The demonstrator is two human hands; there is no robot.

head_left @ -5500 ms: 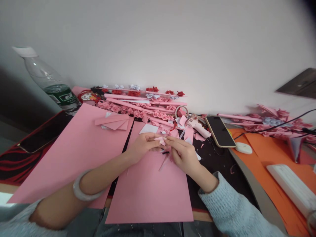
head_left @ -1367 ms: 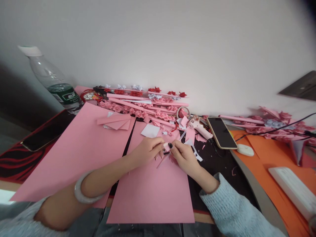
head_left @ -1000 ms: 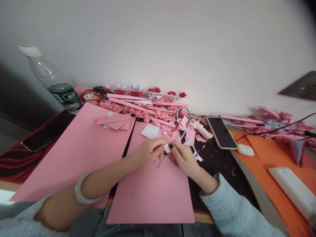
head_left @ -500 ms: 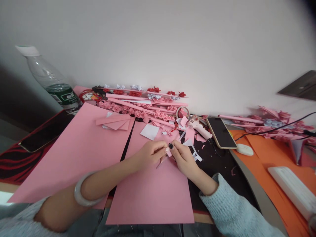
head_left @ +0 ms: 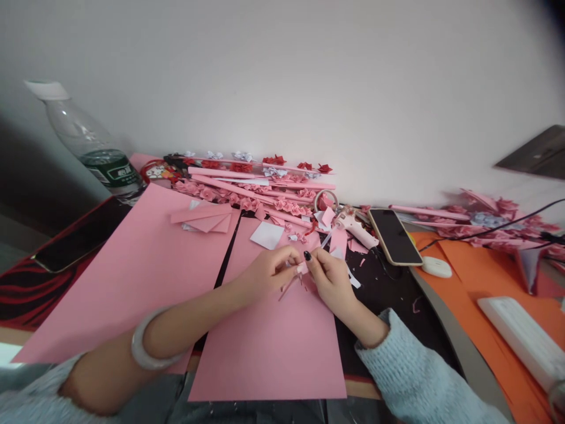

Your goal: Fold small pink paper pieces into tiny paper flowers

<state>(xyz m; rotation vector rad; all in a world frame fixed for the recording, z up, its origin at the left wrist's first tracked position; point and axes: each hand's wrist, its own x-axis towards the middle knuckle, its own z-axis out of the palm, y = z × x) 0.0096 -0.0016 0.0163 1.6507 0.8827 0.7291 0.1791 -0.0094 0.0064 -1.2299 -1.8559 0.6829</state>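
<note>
My left hand (head_left: 272,271) and my right hand (head_left: 331,278) meet over a pink paper sheet (head_left: 269,347). Between their fingertips is a small piece of pink paper (head_left: 302,268), closed on from both sides and largely hidden by the fingers. A thin stick-like tool (head_left: 288,288) juts out below my left fingers, pointing down and left; its kind cannot be made out. Just behind the hands lies a white paper square (head_left: 267,235). A folded stack of pink paper (head_left: 205,217) rests on a larger pink sheet (head_left: 145,265) to the left.
Paper flowers and rolled pink tubes (head_left: 247,191) line the wall. A glue gun (head_left: 356,228), a tape roll (head_left: 325,201) and a phone (head_left: 396,237) lie behind my right hand. A bottle (head_left: 95,141) stands far left; orange paper (head_left: 481,282) and a white power strip (head_left: 523,341) lie right.
My right hand has shifted slightly right, and its fingers have opened a little away from the left ones. More of the pink piece shows between them.
</note>
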